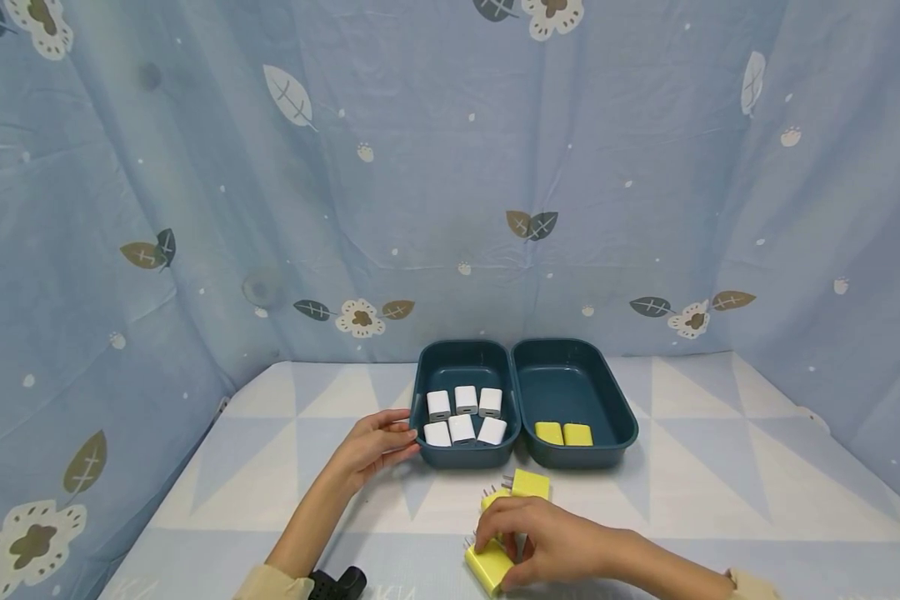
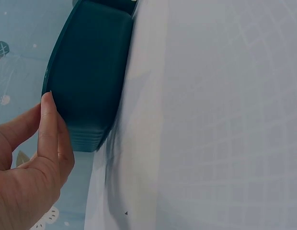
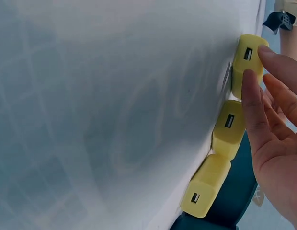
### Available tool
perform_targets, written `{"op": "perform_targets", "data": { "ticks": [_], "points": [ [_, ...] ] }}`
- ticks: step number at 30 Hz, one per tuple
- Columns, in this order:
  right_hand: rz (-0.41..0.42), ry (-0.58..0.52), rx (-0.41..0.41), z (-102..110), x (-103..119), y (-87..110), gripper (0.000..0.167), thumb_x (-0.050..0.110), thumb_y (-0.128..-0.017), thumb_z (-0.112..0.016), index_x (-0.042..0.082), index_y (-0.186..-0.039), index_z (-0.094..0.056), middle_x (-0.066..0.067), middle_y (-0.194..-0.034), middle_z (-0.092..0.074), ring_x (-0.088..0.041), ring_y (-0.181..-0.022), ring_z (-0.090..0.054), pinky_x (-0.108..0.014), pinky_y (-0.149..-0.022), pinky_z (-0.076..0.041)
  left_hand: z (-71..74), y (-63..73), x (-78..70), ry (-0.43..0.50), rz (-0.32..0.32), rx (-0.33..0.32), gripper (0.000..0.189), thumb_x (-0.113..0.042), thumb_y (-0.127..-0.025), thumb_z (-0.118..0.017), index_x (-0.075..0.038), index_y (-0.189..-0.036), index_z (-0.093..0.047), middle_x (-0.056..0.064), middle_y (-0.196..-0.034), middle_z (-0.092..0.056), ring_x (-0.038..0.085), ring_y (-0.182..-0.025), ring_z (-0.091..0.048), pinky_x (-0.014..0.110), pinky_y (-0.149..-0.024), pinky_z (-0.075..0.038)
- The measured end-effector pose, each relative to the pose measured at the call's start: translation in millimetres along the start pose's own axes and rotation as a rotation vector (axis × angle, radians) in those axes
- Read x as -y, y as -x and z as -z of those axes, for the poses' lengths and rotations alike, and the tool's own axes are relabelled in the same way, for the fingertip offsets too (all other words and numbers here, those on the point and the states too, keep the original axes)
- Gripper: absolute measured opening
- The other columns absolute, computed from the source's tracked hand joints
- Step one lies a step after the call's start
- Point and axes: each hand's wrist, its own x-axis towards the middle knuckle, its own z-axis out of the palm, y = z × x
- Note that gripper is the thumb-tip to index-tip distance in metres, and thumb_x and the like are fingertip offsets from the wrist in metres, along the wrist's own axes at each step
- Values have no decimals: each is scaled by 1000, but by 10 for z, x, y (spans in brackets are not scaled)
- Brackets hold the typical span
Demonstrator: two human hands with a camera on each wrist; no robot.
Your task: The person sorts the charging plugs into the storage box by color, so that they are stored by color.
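Observation:
My left hand (image 1: 371, 450) holds the left side of a dark teal container (image 1: 457, 458), its fingertips at the rim (image 2: 49, 81) in the left wrist view. Several white charger plugs stand in two rows inside that container. My right hand (image 1: 543, 537) pinches a yellow USB charger (image 1: 487, 570) at the table's near side, thumb and finger on its body. Beyond it are two more yellow chargers, one (image 1: 532, 484) with prongs pointing left and one (image 3: 229, 122) partly behind the hand in the head view.
A second teal container (image 1: 581, 457) touches the first on its right and has two yellow chargers (image 1: 577, 434) near its front wall. A blue patterned curtain (image 1: 450, 167) hangs behind the table (image 1: 690, 467). A black device (image 1: 337, 583) is at my left wrist.

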Motion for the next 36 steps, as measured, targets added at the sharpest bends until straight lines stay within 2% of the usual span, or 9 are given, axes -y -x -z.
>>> {"op": "perform_targets", "data": {
  "ticks": [9, 25, 36],
  "points": [
    [27, 53, -4, -25, -1, 4, 30, 22, -87, -79, 23, -114, -67, 13, -117, -57, 1, -87, -53, -17, -66, -58, -3, -15, 15, 6, -1, -10, 52, 13, -90, -62, 12, -139, -44, 12, -97, -53, 18, -81, -68, 33, -79, -61],
    [-43, -30, -37, 56, 41, 121, 28, 22, -87, -79, 24, -113, -69, 14, -116, -57, 0, -88, -55, -20, -69, -59, -12, -7, 5, -7, -3, -20, 51, 13, -90, -62, 11, -138, -45, 13, -99, -54, 18, -80, -67, 33, -79, -61],
    [-16, -2, -72, 157, 111, 265, 28, 26, -88, -77, 25, -115, -67, 10, -120, -58, -2, -87, -56, -21, -67, -59, -7, -15, 16, 0, -5, -21, 51, 13, -90, -62, 11, -138, -46, 13, -99, -54, 18, -81, -67, 34, -79, -61]
  ]
}}
